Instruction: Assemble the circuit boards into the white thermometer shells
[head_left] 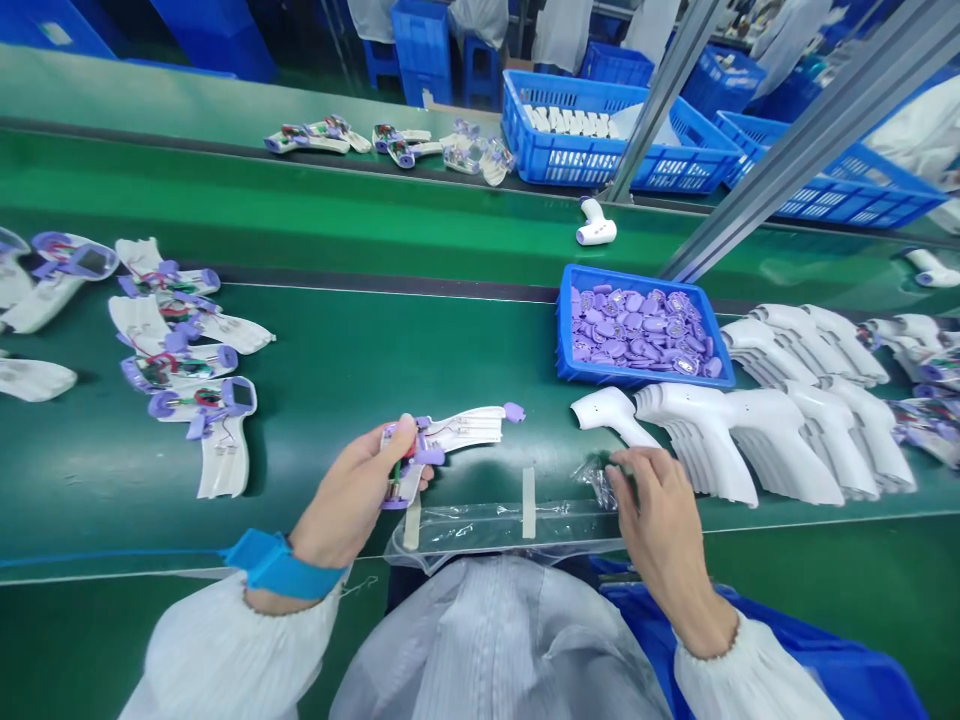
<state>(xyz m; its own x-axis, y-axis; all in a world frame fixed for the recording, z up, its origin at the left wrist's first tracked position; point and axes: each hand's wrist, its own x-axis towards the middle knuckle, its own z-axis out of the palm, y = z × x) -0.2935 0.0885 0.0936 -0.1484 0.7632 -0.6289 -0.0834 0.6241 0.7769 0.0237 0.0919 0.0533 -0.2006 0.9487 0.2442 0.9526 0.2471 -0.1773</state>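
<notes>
- at the near edge of the green desk (390,350), the left hand (352,500) has its fingers wrapped round an opened half-shell (469,428), thumb on top, so that one's properly gripped
- the half-shell is white and purple, insides facing up with wires showing, handle pointing right. a purple tab (514,412) sits right by the handle's tip
- right hand (664,515) is well apart from it, fingers bent down beside a small shiny heap (592,483). can't tell if they're pinching anything, and the heap is too small to call (screws? clear wrap?)
- a loose white shell (606,410) lies just past the right hand, near the nested white shells (780,440), with a blue tray (645,379) of purple pieces (637,330) behind
- more opened halves (225,440) wait off to the left, wiring exposed too
- my read on the step: left steadies the half-shell while right deals with some small part
- next move imo calls for a fine fingertip pick on the right, with the left kept level so no wire gets tugged or pops over the rim
- no white cover is over the half-shell, so closing it up looks like a later job
</notes>
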